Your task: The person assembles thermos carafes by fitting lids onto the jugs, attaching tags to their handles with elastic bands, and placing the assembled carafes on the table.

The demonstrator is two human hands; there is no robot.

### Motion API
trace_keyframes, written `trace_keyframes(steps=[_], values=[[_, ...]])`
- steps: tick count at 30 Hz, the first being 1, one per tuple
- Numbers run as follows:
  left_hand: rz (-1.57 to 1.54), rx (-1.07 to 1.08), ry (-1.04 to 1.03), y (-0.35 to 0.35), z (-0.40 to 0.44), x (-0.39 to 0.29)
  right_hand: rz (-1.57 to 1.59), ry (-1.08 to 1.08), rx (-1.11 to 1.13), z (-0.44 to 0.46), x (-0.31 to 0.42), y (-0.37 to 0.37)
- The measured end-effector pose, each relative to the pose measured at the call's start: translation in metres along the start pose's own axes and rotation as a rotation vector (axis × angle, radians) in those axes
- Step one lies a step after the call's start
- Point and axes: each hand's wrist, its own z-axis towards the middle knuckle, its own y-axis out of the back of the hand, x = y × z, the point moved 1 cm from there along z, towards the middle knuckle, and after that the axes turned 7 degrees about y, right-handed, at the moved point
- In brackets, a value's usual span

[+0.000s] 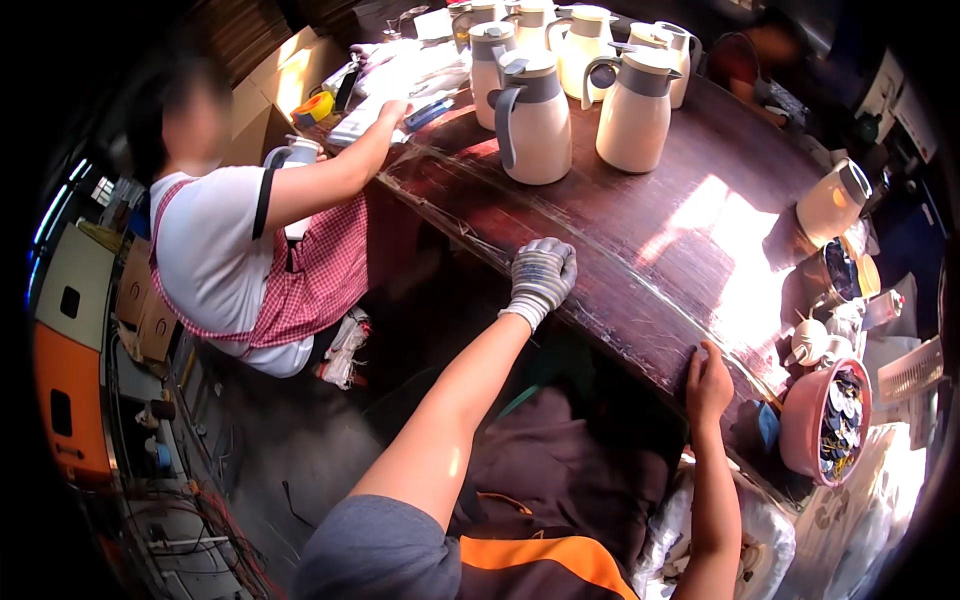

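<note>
My left hand (543,272), in a striped knit work glove, rests as a closed fist on the near edge of the dark red-brown wooden table (610,235). Nothing shows in its fingers. My bare right hand (709,382) lies on the same edge further right, fingers stretched and thumb apart, holding nothing. Ahead of my left hand stand two cream vacuum jugs with grey collars and handles, one jug (540,125) on the left and another jug (637,115) on the right. Several more jugs (583,45) are grouped behind them.
At left a co-worker in a checked apron (315,260) holds a jug (298,155) and reaches across the table. Yellow tape (313,108) lies nearby. On the right are a lone jug (835,203) and a pink basin (805,425) of small parts. Another person (750,60) sits far right.
</note>
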Motion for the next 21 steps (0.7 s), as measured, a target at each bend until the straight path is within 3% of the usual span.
trace_keyframes(steps=[18, 21], values=[[-0.005, -0.012, 0.03, -0.0009, -0.0005, -0.0005, -0.003, 0.019, 0.002, -0.0006, 0.0039, 0.0022], [0.053, 0.064, 0.06, -0.0007, 0.0021, -0.0015, -0.012, 0.022, 0.001, -0.0007, 0.0015, 0.0014]])
